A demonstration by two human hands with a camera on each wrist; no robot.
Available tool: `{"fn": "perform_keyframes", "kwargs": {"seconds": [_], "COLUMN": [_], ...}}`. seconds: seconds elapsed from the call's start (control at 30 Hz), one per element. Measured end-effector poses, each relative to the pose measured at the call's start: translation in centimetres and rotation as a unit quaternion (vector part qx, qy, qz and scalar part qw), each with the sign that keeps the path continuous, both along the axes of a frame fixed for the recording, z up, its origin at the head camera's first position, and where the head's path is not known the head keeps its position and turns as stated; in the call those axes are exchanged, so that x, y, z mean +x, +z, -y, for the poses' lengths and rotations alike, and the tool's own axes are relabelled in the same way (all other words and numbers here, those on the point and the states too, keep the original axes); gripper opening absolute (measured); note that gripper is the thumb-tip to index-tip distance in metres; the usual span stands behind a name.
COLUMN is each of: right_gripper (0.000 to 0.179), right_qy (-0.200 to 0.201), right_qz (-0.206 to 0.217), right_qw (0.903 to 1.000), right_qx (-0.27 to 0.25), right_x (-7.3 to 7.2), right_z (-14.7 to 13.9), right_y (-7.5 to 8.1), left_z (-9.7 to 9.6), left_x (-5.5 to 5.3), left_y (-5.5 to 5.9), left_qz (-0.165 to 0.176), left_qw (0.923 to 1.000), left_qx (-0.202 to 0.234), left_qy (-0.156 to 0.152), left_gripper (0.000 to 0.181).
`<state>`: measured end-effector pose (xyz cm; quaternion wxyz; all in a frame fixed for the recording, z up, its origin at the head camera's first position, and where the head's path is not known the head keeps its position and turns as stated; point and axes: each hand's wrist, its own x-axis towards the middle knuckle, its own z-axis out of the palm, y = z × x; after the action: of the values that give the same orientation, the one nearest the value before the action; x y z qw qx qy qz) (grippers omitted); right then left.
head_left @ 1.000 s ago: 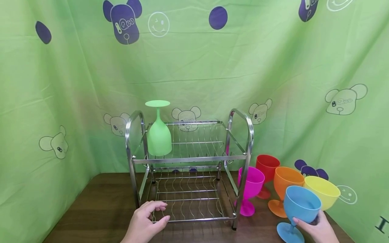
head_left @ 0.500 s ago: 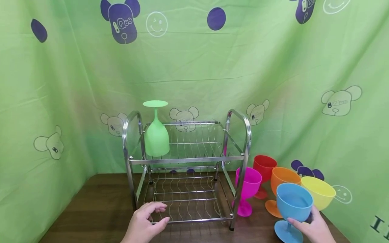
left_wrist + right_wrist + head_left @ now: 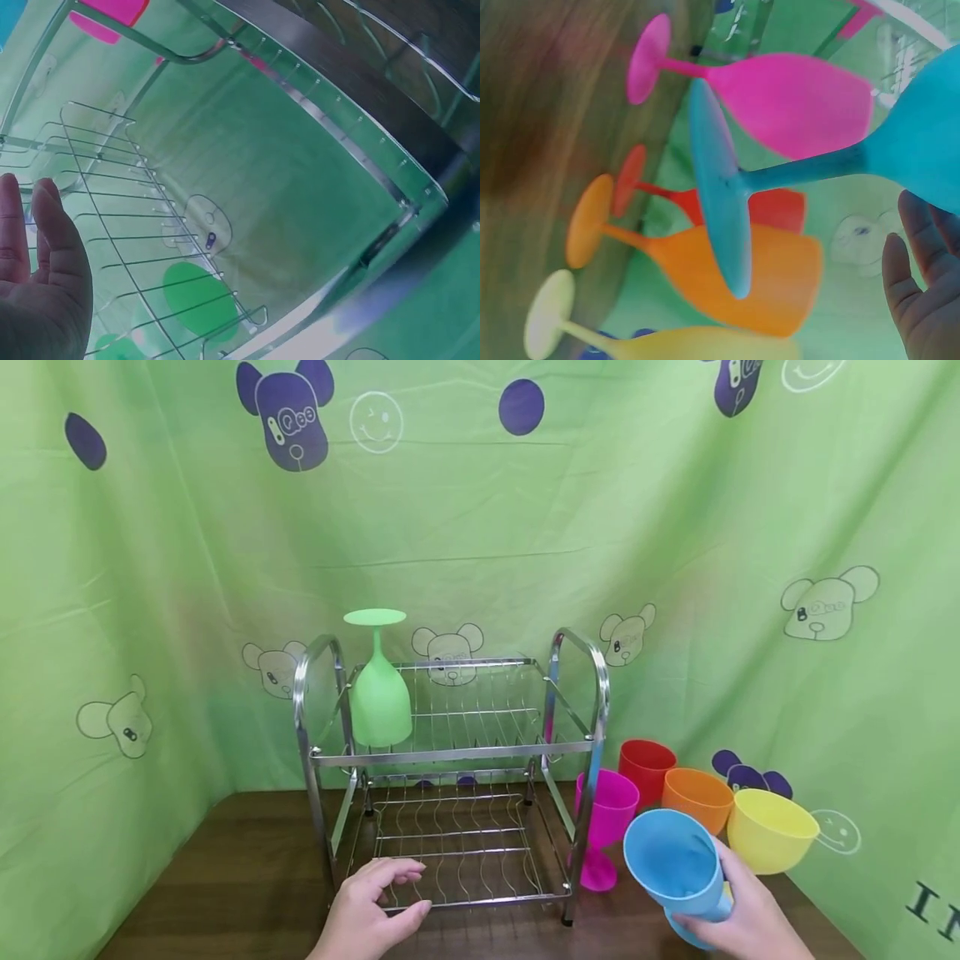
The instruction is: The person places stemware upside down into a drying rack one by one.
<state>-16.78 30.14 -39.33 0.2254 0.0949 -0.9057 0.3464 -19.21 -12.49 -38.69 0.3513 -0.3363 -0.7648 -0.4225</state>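
Fingers of the right hand [image 3: 742, 912] hold the tilted blue cup [image 3: 670, 853] low on its bowl, probably for balance, at the rack's four o'clock, while the left hand [image 3: 369, 906] gapes, empty, at seven and the green cup [image 3: 381, 706] stands mouth-down at eleven, likely for steadiness.

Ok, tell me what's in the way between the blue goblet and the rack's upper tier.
The rack's right side frame rises above that tier and likely blocks a straight sideways path for the blue goblet in the right hand; the magenta goblet stands beside that frame.
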Motion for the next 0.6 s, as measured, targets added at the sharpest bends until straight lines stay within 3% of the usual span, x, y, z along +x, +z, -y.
{"fn": "perform_keyframes", "kwargs": {"seconds": [0.27,0.47,0.6], "right_gripper": [0.096,0.096,0.099], "right_qy": [0.014,0.026,0.031], "right_qz": [0.021,-0.035,-0.103], "right_qw": [0.9985,0.9954,0.9852], "right_qx": [0.048,0.085,0.133], "right_x": [1.0,1.0,0.8], "right_z": [2.5,3.7,4.4], "right_y": [1.3,1.3,0.9], "left_z": [-1.0,-1.0,-1.1], "left_x": [0.2,0.4,0.6], "left_y": [0.2,0.5,0.6], "left_qz": [0.013,0.030,0.028], "left_qw": [0.9998,0.9994,0.9992], "left_qx": [0.006,0.002,-0.013], "left_qy": [-0.016,-0.018,-0.023], "left_gripper": [0.039,0.039,0.039]}}
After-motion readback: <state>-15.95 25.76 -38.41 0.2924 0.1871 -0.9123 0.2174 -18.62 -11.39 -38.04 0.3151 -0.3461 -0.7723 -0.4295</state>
